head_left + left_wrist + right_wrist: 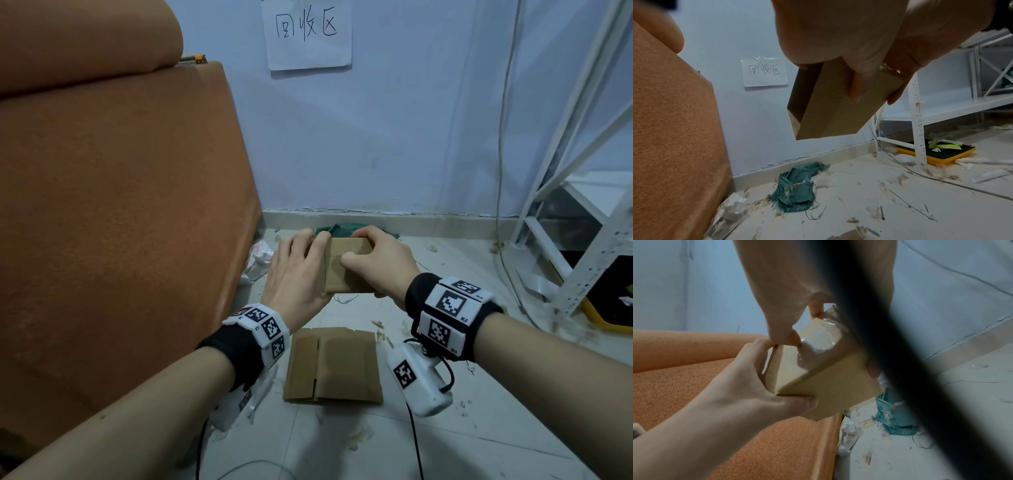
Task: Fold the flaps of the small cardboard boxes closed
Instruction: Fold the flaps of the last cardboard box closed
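Both hands hold a small brown cardboard box (pixel 346 265) in the air above the floor. My left hand (pixel 299 270) grips its left end, thumb underneath (pixel 805 404) and fingers curled over the top. My right hand (pixel 371 258) grips the right end, with fingers over the far edge and the thumb on the upper face. In the left wrist view the box (pixel 830 107) shows an open end at its left. Clear tape (pixel 818 340) runs over one face of the box (pixel 828 382). A flattened cardboard box (pixel 332 365) lies on the floor below my wrists.
An orange upholstered sofa (pixel 120 205) fills the left side. A green woven sack (pixel 797 186) lies by the wall. A white metal shelf (pixel 582 222) with a yellow-edged black tray (pixel 935 151) under it stands on the right. Scraps and a cable (pixel 503 171) litter the tiled floor.
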`<state>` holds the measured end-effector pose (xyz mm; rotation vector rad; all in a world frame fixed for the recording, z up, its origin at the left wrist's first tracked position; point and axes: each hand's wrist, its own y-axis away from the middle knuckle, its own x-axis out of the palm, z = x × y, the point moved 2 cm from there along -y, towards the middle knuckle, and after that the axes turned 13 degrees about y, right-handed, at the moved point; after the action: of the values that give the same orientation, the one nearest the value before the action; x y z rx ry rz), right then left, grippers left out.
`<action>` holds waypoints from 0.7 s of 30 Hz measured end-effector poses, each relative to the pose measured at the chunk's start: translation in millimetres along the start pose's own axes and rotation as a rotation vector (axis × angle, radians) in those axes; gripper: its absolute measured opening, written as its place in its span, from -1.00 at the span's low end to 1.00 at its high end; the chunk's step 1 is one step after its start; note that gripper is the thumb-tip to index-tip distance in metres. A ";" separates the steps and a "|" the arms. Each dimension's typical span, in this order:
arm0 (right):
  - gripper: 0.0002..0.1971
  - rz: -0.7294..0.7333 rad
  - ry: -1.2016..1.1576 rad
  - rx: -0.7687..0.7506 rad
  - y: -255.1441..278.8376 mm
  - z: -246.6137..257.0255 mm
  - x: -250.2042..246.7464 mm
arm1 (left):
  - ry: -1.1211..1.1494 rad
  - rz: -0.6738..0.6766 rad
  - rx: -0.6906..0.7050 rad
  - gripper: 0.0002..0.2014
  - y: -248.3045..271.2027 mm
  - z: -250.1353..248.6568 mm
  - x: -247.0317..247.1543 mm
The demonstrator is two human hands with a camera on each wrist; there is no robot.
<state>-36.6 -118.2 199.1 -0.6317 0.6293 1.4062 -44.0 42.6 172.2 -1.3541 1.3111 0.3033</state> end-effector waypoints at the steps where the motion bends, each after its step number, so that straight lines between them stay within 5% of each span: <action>1: -0.62 -0.002 0.003 0.001 0.3 0.4 -0.4 | -0.004 0.001 -0.003 -0.21 -0.2 -0.8 0.1; 21: -0.43 0.013 -0.035 -0.009 6.3 6.8 3.5 | -0.063 -0.022 0.020 -0.19 0.8 -0.3 -0.1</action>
<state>-42.5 -110.5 201.0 -0.6102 0.6008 1.4297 -44.8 42.7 171.9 -1.3311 1.2438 0.3149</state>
